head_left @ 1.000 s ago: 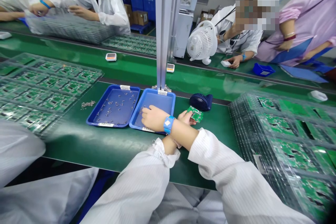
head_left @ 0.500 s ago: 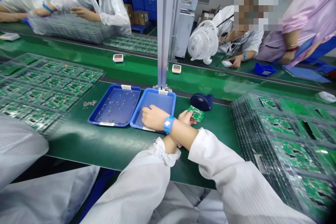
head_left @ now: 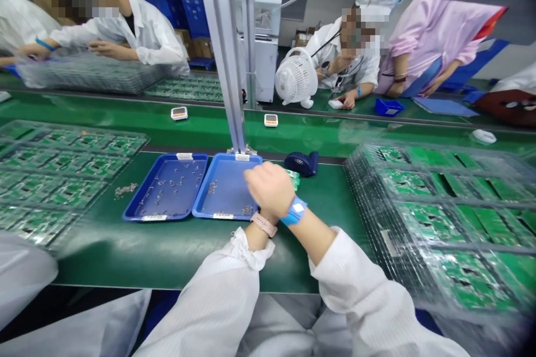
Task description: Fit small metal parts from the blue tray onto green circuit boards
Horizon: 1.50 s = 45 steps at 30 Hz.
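Observation:
My arms are crossed, the right over the left. My right hand (head_left: 271, 188), with a blue band at the wrist, is raised in front of the light blue tray's right edge. Its fingers are curled together and blurred; anything pinched in them is hidden. Behind it, my left hand (head_left: 268, 214) is almost wholly covered, with a pink watch strap on its wrist. A green circuit board (head_left: 295, 179) held in it shows only at one corner. Small metal parts (head_left: 247, 210) lie in the light blue tray (head_left: 228, 192). More are scattered in the darker blue tray (head_left: 165, 209) beside it.
Loose metal parts (head_left: 125, 190) lie left of the trays. Clear trays of circuit boards stand at left (head_left: 62, 178) and stacked at right (head_left: 419, 223). A small dark fan (head_left: 300, 163) and a metal post (head_left: 226, 56) stand behind. Several co-workers sit across the bench.
My right hand has lifted out of the light blue tray and moved right, over my left hand and the circuit board. The camera view has shifted, so the bench appears further left.

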### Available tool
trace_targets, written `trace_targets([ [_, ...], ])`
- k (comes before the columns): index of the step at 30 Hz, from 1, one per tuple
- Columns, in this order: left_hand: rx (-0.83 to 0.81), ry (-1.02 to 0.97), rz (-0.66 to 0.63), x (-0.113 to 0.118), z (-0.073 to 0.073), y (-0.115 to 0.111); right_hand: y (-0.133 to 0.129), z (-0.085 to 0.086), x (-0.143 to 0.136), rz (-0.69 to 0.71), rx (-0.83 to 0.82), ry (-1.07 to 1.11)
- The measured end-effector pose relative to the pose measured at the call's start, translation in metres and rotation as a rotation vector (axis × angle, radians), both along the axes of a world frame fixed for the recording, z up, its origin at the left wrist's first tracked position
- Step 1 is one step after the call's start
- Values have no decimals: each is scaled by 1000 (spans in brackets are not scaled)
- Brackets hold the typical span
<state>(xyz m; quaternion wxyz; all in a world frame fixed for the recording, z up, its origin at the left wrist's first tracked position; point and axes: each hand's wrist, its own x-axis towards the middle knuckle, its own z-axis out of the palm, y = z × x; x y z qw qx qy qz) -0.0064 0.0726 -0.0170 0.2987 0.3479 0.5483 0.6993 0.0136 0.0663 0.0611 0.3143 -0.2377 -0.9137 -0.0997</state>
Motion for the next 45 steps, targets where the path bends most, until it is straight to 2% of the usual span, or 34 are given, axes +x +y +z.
trace_targets([
  [3, 8, -67, -156, -5, 8, -9, 2, -11, 51, -116, -98, 225],
  [7, -57, -133, -224, -12, 3, -17, 0, -40, 90, -16, -1, 102],
  [9, -69, -142, -212, -13, -1, -17, -1, -51, 94, -8, 25, 95],
  [11, -58, -125, -200, -12, -4, -16, -1, -58, 93, -34, -24, 145],
  [18, -69, -47, -192, -10, 0, -17, 2, -60, 90, -52, -255, 179],
  [21, -41, -55, -188, -9, 1, -18, 1, -58, 92, -56, -547, 372],
  [26, 57, -52, -162, -8, -3, -16, 10, -61, 90, -13, -1284, 958],
  [29, 84, -29, -158, -7, -5, -16, 16, -66, 86, -2, -1478, 1147],
  [38, 126, -49, -160, -7, -3, -17, 13, -66, 81, -26, -1574, 1238],
  [45, 116, 0, -144, -6, -3, -19, 16, -70, 82, -3, -1530, 1182],
])
